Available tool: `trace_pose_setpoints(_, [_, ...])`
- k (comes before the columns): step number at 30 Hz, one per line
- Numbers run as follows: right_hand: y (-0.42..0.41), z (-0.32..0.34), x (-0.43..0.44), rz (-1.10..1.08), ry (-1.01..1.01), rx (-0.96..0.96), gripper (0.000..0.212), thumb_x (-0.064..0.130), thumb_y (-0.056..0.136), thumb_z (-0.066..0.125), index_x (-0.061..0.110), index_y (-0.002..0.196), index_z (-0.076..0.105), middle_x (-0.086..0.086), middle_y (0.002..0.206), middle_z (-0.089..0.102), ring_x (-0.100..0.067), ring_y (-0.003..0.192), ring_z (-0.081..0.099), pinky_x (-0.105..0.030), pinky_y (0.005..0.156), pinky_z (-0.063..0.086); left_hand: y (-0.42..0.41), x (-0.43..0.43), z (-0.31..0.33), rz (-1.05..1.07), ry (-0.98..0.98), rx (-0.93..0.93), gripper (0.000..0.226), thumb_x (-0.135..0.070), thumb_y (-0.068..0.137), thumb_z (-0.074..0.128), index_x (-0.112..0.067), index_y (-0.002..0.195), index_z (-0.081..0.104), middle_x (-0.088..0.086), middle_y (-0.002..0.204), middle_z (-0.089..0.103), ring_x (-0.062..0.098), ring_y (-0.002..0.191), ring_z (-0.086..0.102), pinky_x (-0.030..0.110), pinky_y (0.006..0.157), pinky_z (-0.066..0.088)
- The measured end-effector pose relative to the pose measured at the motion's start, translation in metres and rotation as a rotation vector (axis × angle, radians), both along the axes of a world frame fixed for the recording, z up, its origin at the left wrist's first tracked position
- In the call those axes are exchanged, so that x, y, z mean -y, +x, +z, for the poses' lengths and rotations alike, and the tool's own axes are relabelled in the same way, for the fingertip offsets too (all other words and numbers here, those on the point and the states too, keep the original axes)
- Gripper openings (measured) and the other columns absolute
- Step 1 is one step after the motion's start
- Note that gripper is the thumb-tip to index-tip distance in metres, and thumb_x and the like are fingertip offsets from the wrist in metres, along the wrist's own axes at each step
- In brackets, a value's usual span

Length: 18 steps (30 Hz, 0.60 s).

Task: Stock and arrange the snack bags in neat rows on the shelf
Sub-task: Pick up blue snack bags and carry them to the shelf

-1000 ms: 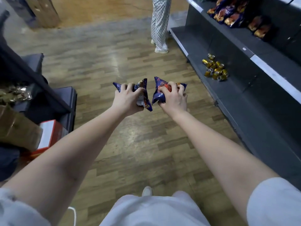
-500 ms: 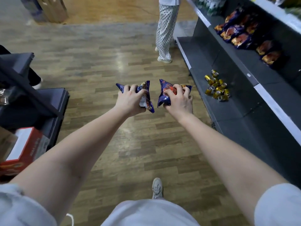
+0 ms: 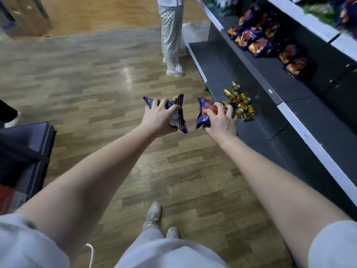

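Observation:
My left hand [image 3: 159, 118] grips a blue snack bag [image 3: 178, 115] out in front of me over the wooden floor. Beside it, my right hand [image 3: 222, 120] grips a second blue snack bag [image 3: 202, 115] with red print, close to the lower shelf's edge. Both bags are crumpled under my fingers. On the middle shelf [image 3: 274, 74] at the upper right lie several matching blue and orange snack bags [image 3: 258, 45] in a loose row.
A pile of gold cans [image 3: 240, 103] lies on the bottom shelf [image 3: 218, 62] just past my right hand. A person in dotted trousers [image 3: 172, 39] stands in the aisle ahead. A dark cart [image 3: 25, 147] is at the left. A cardboard box [image 3: 25, 14] stands far left.
The view has swung up and to the right, bringing the shelves closer. Both hands have kept their grip on the bags and moved slightly towards the shelf.

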State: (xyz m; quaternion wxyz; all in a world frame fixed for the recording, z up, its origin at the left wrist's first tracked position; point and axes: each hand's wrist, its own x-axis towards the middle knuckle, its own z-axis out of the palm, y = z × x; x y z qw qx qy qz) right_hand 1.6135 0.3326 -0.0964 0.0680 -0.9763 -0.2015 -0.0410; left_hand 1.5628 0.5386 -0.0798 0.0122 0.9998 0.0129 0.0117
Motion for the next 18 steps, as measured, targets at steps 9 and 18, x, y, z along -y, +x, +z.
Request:
trace_pose_setpoints(9, [0.131, 0.012, 0.045, -0.148, 0.068, 0.048, 0.053, 0.035, 0.082, 0.068, 0.027, 0.131, 0.048, -0.009, 0.145, 0.031, -0.038, 0.132, 0.024, -0.054, 0.099, 0.039, 0.150, 0.041, 0.002, -0.160, 0.035, 0.010, 0.077, -0.049, 0.066, 0.070, -0.030, 0.134, 0.040, 0.012, 0.136, 0.037, 0.035, 0.125, 0.033, 0.048, 0.090, 0.039])
trace_pose_setpoints(18, [0.292, 0.060, 0.134, -0.326, 0.045, 0.134, 0.050, 0.036, 0.083, 0.066, 0.029, 0.128, 0.046, -0.005, 0.145, 0.027, -0.036, 0.132, 0.022, -0.052, 0.099, 0.038, 0.355, 0.111, 0.054, -0.292, 0.034, 0.141, 0.076, -0.052, 0.071, 0.068, -0.031, 0.136, 0.036, 0.012, 0.140, 0.034, 0.037, 0.126, 0.031, 0.055, 0.095, 0.038])
